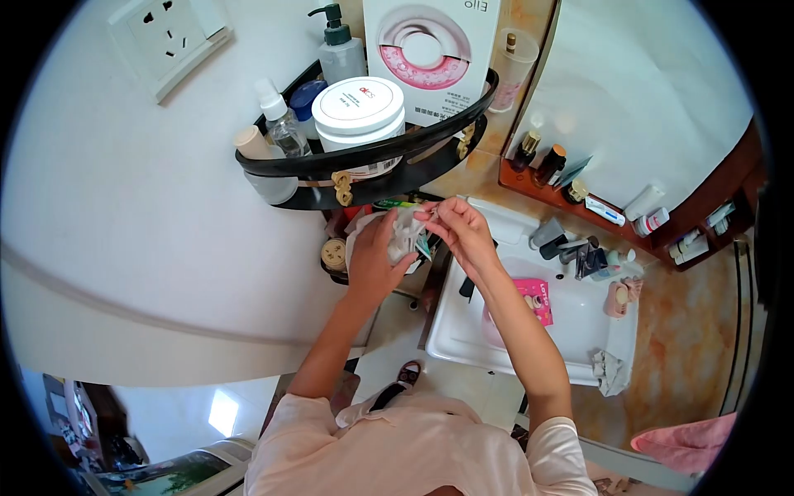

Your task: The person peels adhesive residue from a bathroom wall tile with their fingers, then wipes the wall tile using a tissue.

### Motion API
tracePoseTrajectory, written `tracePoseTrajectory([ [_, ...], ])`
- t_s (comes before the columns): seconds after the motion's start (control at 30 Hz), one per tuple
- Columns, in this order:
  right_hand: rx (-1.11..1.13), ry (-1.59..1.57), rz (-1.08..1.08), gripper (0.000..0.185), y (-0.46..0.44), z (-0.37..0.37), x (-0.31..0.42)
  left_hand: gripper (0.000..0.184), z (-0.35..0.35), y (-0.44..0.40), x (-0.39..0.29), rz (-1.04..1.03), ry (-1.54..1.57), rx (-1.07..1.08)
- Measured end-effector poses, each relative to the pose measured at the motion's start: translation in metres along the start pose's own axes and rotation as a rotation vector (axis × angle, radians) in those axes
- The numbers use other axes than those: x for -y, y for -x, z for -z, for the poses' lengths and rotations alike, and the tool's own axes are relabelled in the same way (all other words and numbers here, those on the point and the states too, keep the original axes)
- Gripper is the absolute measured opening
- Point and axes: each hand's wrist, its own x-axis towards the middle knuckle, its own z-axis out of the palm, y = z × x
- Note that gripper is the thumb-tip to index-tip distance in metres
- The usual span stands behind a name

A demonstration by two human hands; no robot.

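My left hand [370, 258] is wrapped around a crumpled white plastic bag [403, 236] just below the upper corner shelf. Small items show at the bag's opening, too blurred to name. My right hand [463, 230] is at the bag's right side, thumb and fingertips pinched together. Something small seems to be between those fingertips, but I cannot make it out. Beneath my left hand, a round beige-lidded container [333, 254] sits on a lower shelf, partly hidden by the bag and my hands.
Above my hands, a black corner shelf [318, 169] carries a white jar [360, 112], bottles and a boxed product [430, 62]. To the right is a white sink [455, 335] with a pink packet [533, 299] in it. Bottles line a wooden mirror ledge [517, 178].
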Motion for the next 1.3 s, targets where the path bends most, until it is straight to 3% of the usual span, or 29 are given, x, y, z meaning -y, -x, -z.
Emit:
tracePoseTrajectory([
  [0.03,-0.01,-0.042,0.029,0.011,-0.001,0.0,0.006,0.06,-0.009,-0.004,0.007,-0.01,-0.023,-0.007],
  [0.13,0.033,-0.205,0.214,0.009,-0.009,0.014,0.029,0.047,-0.035,0.0,0.045,0.157,-0.188,0.093],
  [0.17,0.002,-0.28,0.237,0.008,-0.009,0.016,0.038,0.033,-0.034,0.004,0.049,0.061,-0.241,0.051],
  [0.27,-0.051,-0.335,0.283,0.009,-0.015,0.036,0.052,0.028,-0.031,0.013,0.054,0.102,-0.347,0.132],
  [0.43,-0.234,-0.394,0.361,0.01,0.001,0.067,0.083,0.049,-0.035,0.018,0.066,0.039,-0.409,0.174],
  [0.53,-0.24,-0.365,0.417,0.01,0.019,0.077,0.104,0.053,-0.008,0.014,0.04,0.056,-0.105,0.207],
  [0.63,-0.239,-0.299,0.465,0.01,0.046,0.08,0.122,0.055,0.032,0.012,-0.011,-0.102,-0.29,0.284],
  [0.73,-0.299,-0.095,0.487,0.013,0.089,0.066,0.126,0.049,0.005,0.013,-0.059,-0.033,0.319,0.32],
  [0.8,-0.304,0.056,0.477,0.015,0.123,0.048,0.123,0.044,-0.053,0.012,-0.085,0.169,1.014,0.546],
  [0.87,-0.299,0.165,0.435,0.016,0.16,0.039,0.114,0.042,-0.113,0.013,-0.099,0.582,1.488,0.539],
  [0.93,-0.286,0.271,0.423,0.016,0.196,0.041,0.106,0.048,-0.138,0.0,-0.121,0.737,1.832,0.678],
  [0.97,-0.328,0.343,0.387,0.015,0.215,0.042,0.105,0.051,-0.151,0.001,-0.128,0.763,1.825,0.746],
  [1.0,-0.373,0.415,0.349,0.014,0.233,0.043,0.105,0.051,-0.183,0.008,-0.117,0.555,2.341,1.019],
  [1.1,-0.529,0.461,0.254,0.01,0.285,0.055,0.104,0.051,-0.179,0.014,-0.195,1.035,1.951,0.829],
  [1.23,-0.672,0.536,0.289,0.004,0.354,0.068,0.114,0.045,-0.2,0.041,-0.255,0.813,1.897,0.971],
  [1.3,-0.831,0.755,0.395,0.002,0.395,0.068,0.128,0.047,-0.209,0.048,-0.286,0.827,1.96,1.081],
])
